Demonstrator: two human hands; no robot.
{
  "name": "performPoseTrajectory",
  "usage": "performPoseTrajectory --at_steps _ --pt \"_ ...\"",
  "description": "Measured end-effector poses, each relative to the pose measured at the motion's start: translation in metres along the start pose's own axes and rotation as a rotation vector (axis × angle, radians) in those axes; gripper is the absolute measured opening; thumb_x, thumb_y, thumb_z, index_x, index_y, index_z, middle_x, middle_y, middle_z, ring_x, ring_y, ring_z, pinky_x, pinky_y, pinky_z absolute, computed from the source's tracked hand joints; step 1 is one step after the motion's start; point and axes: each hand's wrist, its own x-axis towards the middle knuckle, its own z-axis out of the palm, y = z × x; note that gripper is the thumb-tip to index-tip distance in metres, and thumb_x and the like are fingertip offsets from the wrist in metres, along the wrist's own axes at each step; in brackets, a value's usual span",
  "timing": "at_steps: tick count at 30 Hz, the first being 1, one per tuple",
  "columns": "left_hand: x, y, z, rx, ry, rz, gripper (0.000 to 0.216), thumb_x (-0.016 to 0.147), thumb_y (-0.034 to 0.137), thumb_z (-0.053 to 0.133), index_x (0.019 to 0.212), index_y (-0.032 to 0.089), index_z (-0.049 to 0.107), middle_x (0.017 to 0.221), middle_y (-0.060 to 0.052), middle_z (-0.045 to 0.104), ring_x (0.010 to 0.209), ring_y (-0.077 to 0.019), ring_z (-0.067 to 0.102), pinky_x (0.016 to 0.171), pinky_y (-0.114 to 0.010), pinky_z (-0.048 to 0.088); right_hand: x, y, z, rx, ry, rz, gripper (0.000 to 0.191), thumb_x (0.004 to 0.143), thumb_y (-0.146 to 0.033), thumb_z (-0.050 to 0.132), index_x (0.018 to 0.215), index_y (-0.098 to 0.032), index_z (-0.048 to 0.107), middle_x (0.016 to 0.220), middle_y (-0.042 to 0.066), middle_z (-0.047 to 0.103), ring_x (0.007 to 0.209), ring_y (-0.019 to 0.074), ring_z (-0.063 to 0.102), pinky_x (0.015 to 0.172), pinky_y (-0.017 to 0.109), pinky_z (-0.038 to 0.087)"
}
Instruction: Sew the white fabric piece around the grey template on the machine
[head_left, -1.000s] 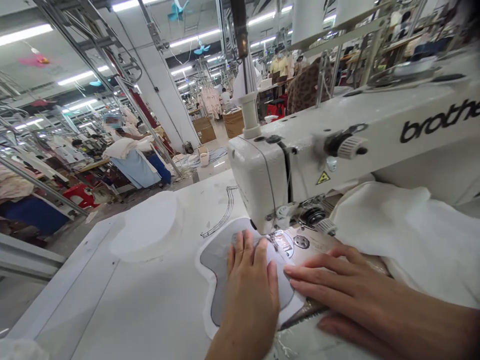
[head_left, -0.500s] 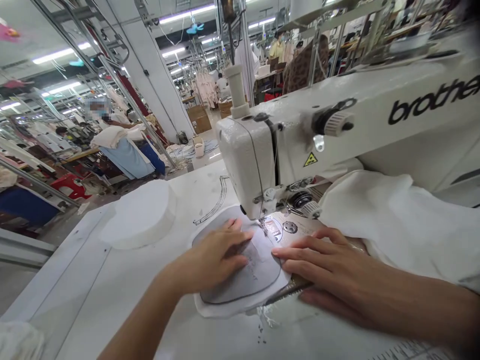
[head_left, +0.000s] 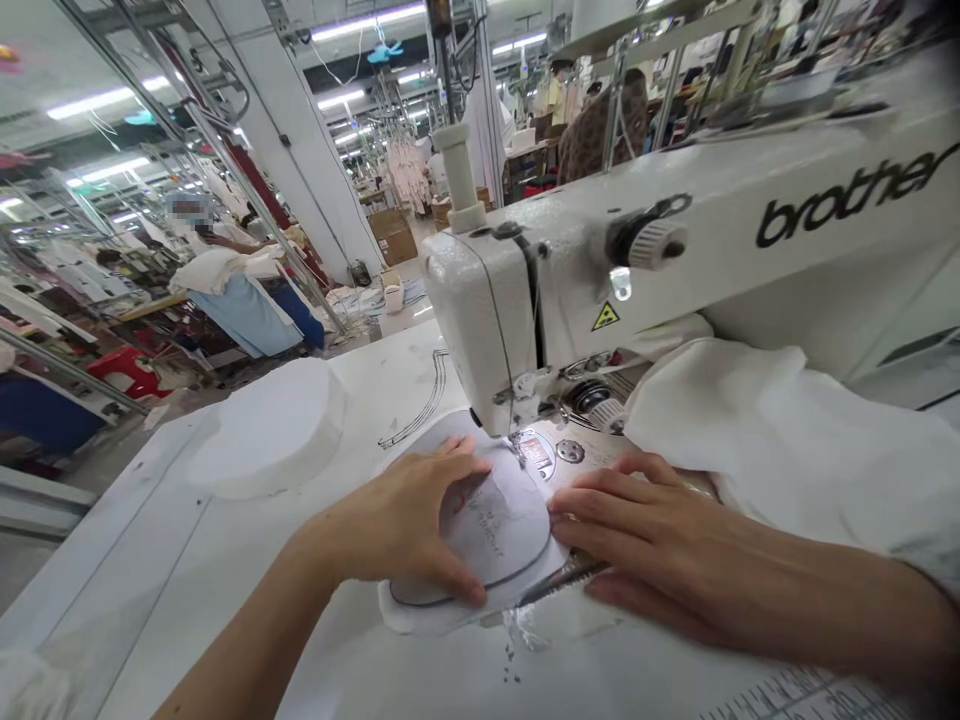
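Observation:
A rounded grey-white template [head_left: 495, 530] with a dark edge and faint writing lies on white fabric [head_left: 420, 621], beside the needle of a white sewing machine [head_left: 480, 310]. My left hand [head_left: 397, 520] rests on the template, thumb and fingers spread wide, the thumb near its front edge. My right hand [head_left: 637, 530] lies flat at the right side of the piece, its fingertips touching the edge. Both hands are open. Under the presser foot [head_left: 519, 448] sits the far right edge of the piece. What lies beneath my left palm is hidden.
A stack of white cut pieces [head_left: 274, 430] lies on the table at left. Bunched white cloth [head_left: 780, 420] sits under the machine arm at right. Loose threads [head_left: 525, 630] hang near the front edge of the plate. A co-worker [head_left: 202, 225] stands far left.
My left thumb has moved away from the fingers toward the template's front edge, so more of the writing shows. The template has turned slightly. My right hand stays at the edge.

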Motion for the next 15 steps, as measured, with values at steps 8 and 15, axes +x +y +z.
performPoseTrajectory --at_steps 8,15 --pt "-0.001 -0.005 0.011 0.098 0.048 -0.016 0.093 0.057 0.036 0.079 0.141 0.031 0.039 0.156 -0.001 0.024 0.142 -0.0254 0.027 0.113 -0.047 0.032 0.001 -0.001 -0.004 0.057 -0.071 -0.002 0.019 0.100 -0.026 0.042 0.112 -0.016 0.054 0.112 0.005 0.061 0.111 0.0186 0.051 0.096 0.037 0.028" --pt "0.023 -0.019 0.044 0.188 0.425 0.124 0.064 0.073 0.066 0.060 0.120 0.023 0.060 0.136 -0.011 0.055 0.124 -0.0291 0.053 0.094 -0.047 0.053 -0.001 0.003 -0.007 0.031 -0.117 -0.005 0.022 0.100 -0.032 0.045 0.110 -0.015 0.054 0.116 0.003 0.059 0.115 0.0179 0.047 0.097 0.035 0.028"
